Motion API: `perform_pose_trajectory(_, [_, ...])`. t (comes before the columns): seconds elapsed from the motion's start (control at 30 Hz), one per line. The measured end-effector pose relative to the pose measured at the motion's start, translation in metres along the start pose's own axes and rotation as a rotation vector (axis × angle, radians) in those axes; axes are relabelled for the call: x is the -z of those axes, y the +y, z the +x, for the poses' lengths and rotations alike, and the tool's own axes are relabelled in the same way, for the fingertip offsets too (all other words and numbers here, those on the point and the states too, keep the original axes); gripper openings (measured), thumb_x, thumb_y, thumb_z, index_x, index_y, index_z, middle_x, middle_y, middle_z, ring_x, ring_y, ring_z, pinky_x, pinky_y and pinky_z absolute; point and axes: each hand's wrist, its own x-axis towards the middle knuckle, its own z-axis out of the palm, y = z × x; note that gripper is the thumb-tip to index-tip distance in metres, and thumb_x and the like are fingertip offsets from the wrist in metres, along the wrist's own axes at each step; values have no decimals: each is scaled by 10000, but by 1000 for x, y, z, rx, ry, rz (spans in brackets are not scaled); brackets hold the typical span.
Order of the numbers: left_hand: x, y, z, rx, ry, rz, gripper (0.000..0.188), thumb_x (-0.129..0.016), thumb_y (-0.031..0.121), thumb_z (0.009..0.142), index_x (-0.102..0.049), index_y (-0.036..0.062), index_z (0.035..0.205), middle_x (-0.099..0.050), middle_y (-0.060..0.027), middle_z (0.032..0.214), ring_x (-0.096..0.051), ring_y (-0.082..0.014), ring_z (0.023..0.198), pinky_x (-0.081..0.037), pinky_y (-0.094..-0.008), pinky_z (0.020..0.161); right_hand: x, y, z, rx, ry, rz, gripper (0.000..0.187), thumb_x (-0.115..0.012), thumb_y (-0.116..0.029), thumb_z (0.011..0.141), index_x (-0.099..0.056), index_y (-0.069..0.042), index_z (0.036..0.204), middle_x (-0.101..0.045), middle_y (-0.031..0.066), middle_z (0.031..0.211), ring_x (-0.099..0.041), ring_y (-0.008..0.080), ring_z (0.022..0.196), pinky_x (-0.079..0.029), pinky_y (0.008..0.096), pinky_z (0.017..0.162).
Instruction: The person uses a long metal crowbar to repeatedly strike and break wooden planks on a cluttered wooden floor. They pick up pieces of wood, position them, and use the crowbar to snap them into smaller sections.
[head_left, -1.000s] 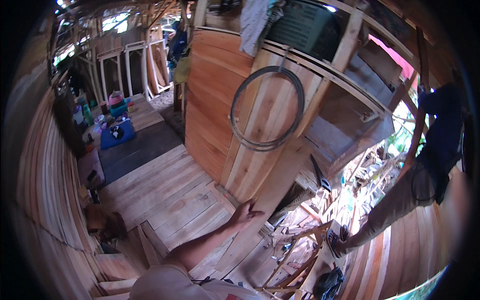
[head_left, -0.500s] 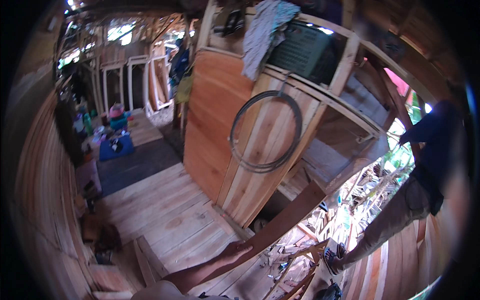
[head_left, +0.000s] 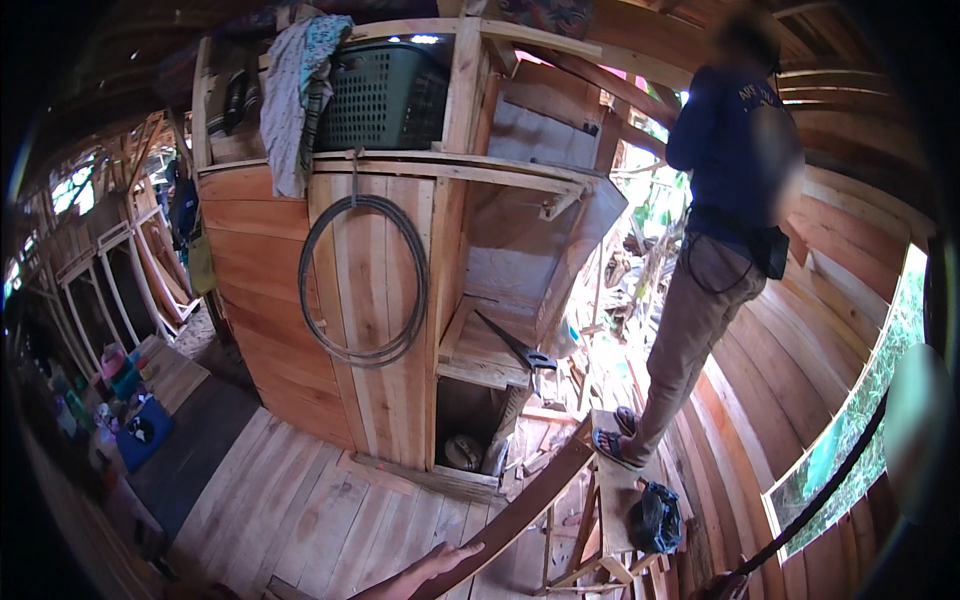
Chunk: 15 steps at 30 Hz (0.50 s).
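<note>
My left hand [head_left: 442,561] comes in from the lower edge and grips a long brown wooden plank [head_left: 532,500] by its left edge. The plank slants up and away to the right. Its far end is beside a narrow wooden bench [head_left: 617,492], close to the sandalled feet of another person [head_left: 690,330]; whether it touches the bench I cannot tell. That person stands on the bench in a dark blue top and brown trousers. My right hand does not show.
A wooden cabinet [head_left: 265,290] bears a coiled cable [head_left: 304,270] and a green basket [head_left: 385,100]. A handsaw [head_left: 520,350] lies on its lower shelf. A black plastic bag [head_left: 655,518] rests on the bench. Wood scraps [head_left: 540,440] litter the ground behind the plank.
My view has swung right and levelled, bringing the standing person and bench fully into sight. The plank's far end now appears lower, near the bench. My left hand still holds it.
</note>
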Motion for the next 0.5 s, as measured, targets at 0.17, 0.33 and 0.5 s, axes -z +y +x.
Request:
perform_pose_trajectory(0.17, [-32, -9, 21, -10, 1, 77, 1057, -523, 870, 654, -656, -151, 895, -654, -256, 789, -660, -371, 727, -507, -446, 575, 51, 20, 5, 25, -38, 52, 370, -550, -379, 953, -563, -31, 1078, -516, 62, 602, -409, 119, 372, -315, 258, 301])
perform_pose_trajectory(0.33, [-21, -22, 13, 38, -47, -36, 913, -525, 827, 711, -715, -54, 861, -689, -184, 820, -665, -259, 786, -498, -367, 718, -7, -6, -23, -227, 94, 252, 227, -560, -245, 948, -586, -27, 889, -582, 71, 635, -526, 140, 508, -443, 283, 414])
perform_pose_trajectory(0.5, [-62, 13, 37, -79, -198, 51, 926, -468, 835, 741, -708, -29, 973, -673, -213, 805, -652, -286, 820, -489, -388, 714, 85, 40, 7, -245, -294, 343, 291, -445, -322, 1009, -505, -67, 1136, -575, 81, 764, -477, 124, 463, -374, 246, 367])
